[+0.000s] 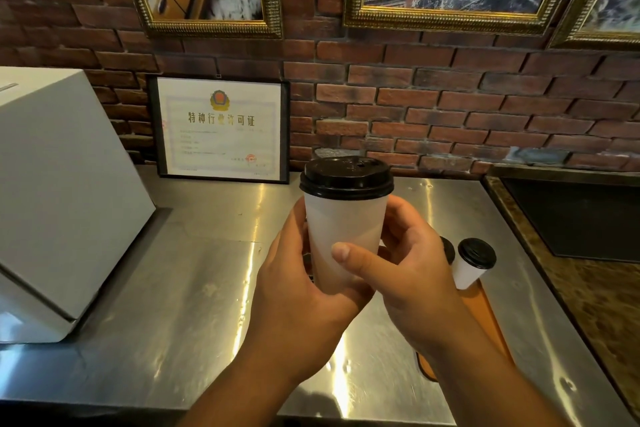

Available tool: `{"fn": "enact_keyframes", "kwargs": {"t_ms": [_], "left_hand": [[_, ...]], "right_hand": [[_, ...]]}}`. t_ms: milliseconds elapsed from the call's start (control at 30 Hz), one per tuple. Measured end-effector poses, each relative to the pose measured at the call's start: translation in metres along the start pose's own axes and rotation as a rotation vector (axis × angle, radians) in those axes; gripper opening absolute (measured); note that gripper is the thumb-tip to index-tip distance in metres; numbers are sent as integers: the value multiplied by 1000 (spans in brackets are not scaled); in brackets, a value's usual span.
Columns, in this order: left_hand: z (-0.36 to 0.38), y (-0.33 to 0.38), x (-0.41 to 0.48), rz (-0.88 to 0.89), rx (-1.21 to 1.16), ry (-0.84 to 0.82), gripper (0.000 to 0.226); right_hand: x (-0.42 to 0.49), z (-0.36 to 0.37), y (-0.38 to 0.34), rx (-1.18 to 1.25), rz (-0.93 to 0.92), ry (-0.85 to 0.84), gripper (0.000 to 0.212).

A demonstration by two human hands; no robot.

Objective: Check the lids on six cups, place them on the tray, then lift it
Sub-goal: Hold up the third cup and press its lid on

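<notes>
A white paper cup (344, 218) with a black lid (346, 178) is held up above the steel counter, upright. My left hand (294, 291) wraps round its lower left side and my right hand (408, 267) grips it from the right, thumb across the front. An orange tray (485, 308) lies on the counter behind my right wrist, mostly hidden. On it stands a second lidded white cup (472, 263), and the black lid of a third cup (448, 248) peeks out beside my right hand. Other cups are hidden.
A large white box-shaped machine (59, 201) fills the left of the steel counter (194, 288). A framed certificate (221, 128) leans on the brick wall behind. At the right a brown stone ledge (588, 288) with a dark recess (581, 215) borders the counter.
</notes>
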State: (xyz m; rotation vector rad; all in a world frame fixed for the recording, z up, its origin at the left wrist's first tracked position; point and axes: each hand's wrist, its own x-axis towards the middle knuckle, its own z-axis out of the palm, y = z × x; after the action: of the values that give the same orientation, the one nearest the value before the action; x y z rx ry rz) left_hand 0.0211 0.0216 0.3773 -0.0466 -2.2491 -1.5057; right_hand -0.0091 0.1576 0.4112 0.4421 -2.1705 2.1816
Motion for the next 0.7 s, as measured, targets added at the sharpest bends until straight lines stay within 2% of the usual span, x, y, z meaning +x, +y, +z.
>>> {"fn": "enact_keyframes", "kwargs": {"t_ms": [133,433,700], "left_hand": [[3,1,-2,-12,29,6,102],[1,0,1,-5,30,8,98],[2,1,4,0,15,5,100]], "right_hand": [[1,1,1,-15,-24,47,70],[3,0,1,-7,-1,9,72],[6,1,1,2,-5,50,72]]}}
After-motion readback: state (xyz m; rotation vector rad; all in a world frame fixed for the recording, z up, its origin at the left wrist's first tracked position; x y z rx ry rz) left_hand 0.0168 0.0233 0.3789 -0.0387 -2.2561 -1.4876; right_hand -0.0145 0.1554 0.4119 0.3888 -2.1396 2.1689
